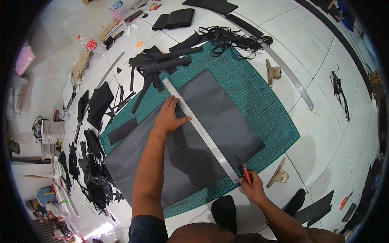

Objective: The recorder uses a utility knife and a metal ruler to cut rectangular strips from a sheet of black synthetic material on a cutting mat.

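Left hand (168, 115): thumb spread from fingers, tips on the steel ruler (204, 134) near its 11 o'clock end. Ruler lies across the black sheet (221, 109) on the green mat (281, 129), long axis 11-to-5. Right hand (253, 188), nearer the 5 o'clock end, pinches a red tool (246, 174), tip toward 12. Left forearm (150, 174) hides some sheet; tip-to-sheet contact unclear.
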Demonstrator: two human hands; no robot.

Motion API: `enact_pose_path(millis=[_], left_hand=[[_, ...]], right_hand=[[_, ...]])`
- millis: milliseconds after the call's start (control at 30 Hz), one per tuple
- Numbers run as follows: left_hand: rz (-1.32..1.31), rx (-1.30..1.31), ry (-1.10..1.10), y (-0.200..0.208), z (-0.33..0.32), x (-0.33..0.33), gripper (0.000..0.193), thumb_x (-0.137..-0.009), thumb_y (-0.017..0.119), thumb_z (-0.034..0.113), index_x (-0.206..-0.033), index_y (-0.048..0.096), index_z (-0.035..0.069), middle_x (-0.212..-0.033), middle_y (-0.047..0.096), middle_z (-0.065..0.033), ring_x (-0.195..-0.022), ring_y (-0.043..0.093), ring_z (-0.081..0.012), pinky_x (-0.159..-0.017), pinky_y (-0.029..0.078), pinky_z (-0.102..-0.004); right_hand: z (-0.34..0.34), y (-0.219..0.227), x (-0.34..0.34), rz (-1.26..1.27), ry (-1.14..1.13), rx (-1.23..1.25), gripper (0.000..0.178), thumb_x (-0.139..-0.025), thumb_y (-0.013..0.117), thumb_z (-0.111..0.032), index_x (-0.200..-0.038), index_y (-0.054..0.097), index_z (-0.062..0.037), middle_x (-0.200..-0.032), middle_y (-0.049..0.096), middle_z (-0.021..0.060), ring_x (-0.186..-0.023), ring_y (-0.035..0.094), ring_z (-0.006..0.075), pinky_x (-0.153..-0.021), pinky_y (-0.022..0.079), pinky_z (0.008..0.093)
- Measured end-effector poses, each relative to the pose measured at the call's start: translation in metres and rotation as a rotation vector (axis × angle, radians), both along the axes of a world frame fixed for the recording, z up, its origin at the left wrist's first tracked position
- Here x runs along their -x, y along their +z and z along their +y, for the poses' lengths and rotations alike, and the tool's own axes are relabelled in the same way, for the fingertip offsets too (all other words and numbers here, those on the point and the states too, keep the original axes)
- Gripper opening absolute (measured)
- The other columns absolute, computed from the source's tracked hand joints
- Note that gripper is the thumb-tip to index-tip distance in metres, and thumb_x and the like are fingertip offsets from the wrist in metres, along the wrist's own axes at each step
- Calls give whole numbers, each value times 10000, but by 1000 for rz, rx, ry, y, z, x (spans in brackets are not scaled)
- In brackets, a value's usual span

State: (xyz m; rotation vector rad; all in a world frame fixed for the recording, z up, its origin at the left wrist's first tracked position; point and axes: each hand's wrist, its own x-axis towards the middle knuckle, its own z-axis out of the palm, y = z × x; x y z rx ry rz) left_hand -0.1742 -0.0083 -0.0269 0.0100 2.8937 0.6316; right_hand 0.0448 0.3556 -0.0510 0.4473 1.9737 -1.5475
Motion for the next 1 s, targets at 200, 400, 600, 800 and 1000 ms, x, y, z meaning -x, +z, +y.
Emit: enact_pose_path(millis=[200,400,600,800,1000], left_hand=[[-36,43,-13,3,5,6,939,-675,803,463,-1389,428,-19,-1497,319,-239,-1376,338,-390,-1124,339,-423],[-6,116,-27,-2,1,3,1028,-645,805,516,-1413,398,-34,-1502,300,-259,-1376,328,-408,-1129,325,-429],[-51,122,-23,-1,5,3,1118,-572,839,539,-1418,389,-37,-1508,292,-256,-1391,303,-405,-1137,313,-437],[-54,134,-17,0,8,3,1126,-572,838,542,-1420,377,-38,-1510,290,-252,-1397,296,-401,-1142,310,-440],[-53,146,-14,0,8,3,1130,-578,825,560,-1419,374,-45,-1511,288,-253,-1397,299,-396,-1145,306,-434]], right_hand=[[-1,7,4,15,-39,-11,300,-881,703,-175,-1052,524,-6,-816,618,73,-705,582,121,-635,489,282],[-11,18,5,29,-76,-19,324,-876,719,-192,-1050,524,0,-824,658,83,-689,611,127,-603,496,279],[-9,12,-3,91,5,-65,304,-886,701,-179,-1042,520,8,-768,654,75,-628,603,122,-570,493,285],[-12,15,-2,48,-64,-35,308,-873,713,-186,-1023,522,4,-776,637,79,-684,601,131,-634,488,283],[-14,28,14,-76,-52,-114,319,-846,740,-174,-1009,531,4,-808,638,78,-737,594,133,-710,487,290]])
